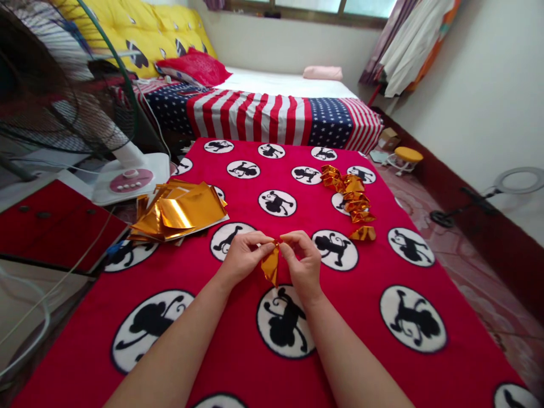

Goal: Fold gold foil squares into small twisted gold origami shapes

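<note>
Over the middle of the red cloth-covered table (238,221), my left hand (246,255) and my right hand (304,260) meet fingertip to fingertip. Both are closed in a pinch on the top edge of a small folded piece of gold foil paper (271,267). Its lower end hangs down to a point between them. Left of my hands lies a loose stack of gold foil sheets (191,209), some with pale edges showing. To the right, several folded gold foil pieces (357,201) stand in a row, with one folded piece (363,233) at the near end.
An electric fan (127,170) stands close on the left beside a red-topped box (55,221). Beyond the table is a bed with a flag-patterned cover (263,116). On the floor at right are a yellow stool (408,154) and a ring-shaped stand (518,180).
</note>
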The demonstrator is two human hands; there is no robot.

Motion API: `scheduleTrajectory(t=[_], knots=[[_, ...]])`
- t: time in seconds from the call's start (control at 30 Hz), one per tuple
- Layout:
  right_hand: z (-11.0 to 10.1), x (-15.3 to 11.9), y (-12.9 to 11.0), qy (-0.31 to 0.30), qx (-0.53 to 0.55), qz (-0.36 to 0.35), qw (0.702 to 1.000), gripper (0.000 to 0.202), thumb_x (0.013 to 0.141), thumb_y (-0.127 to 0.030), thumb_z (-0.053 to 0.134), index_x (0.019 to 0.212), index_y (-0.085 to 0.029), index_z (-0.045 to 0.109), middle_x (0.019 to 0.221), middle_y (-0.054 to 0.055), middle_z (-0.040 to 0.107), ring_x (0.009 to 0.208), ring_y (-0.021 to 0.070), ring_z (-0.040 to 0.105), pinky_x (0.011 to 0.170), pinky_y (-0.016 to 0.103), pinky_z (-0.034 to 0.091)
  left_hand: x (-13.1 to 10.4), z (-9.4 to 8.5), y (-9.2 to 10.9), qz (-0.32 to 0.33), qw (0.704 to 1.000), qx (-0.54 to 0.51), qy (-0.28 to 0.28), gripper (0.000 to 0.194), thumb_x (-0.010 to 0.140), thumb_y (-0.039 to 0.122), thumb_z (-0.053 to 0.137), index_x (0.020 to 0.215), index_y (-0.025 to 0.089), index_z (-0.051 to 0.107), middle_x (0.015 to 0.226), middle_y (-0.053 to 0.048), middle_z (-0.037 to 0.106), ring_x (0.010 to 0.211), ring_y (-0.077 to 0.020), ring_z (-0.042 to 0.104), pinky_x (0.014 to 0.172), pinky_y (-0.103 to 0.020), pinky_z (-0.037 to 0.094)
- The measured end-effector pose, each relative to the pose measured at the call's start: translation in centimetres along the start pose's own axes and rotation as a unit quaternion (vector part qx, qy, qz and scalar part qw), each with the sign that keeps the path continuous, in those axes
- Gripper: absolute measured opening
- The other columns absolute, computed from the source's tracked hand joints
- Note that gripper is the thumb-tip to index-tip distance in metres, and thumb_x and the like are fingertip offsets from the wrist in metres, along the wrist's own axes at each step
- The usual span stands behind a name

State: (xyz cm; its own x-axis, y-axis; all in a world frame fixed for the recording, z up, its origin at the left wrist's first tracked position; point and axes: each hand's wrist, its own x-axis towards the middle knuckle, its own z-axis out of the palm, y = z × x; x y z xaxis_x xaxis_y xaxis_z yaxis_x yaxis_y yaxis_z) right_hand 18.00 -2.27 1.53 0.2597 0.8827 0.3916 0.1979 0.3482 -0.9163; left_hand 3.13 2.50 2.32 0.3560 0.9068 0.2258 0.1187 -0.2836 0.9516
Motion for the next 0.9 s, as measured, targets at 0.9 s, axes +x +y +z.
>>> scheduleTrajectory(t=[0.9], knots=[[0.33, -0.14, -0.67, -0.019, -0.013, 0.008, 1.000, 0.016, 0.083, -0.021, 0.063, 0.068, -0.019, 0.060, 0.067, -0.001, 0.057, 0.061, 0.0115, 0.053, 0.058, 0.025, 0.043, -0.02, 0.74, -0.80, -0.132, 0.974, -0.177, 0.054, 0.029, 0.064, 0.039, 0.081, 0.078, 0.014, 0.074, 0.074, -0.005, 0.073, 0.064, -0.0137, 0.064, 0.061, -0.023, 0.051]])
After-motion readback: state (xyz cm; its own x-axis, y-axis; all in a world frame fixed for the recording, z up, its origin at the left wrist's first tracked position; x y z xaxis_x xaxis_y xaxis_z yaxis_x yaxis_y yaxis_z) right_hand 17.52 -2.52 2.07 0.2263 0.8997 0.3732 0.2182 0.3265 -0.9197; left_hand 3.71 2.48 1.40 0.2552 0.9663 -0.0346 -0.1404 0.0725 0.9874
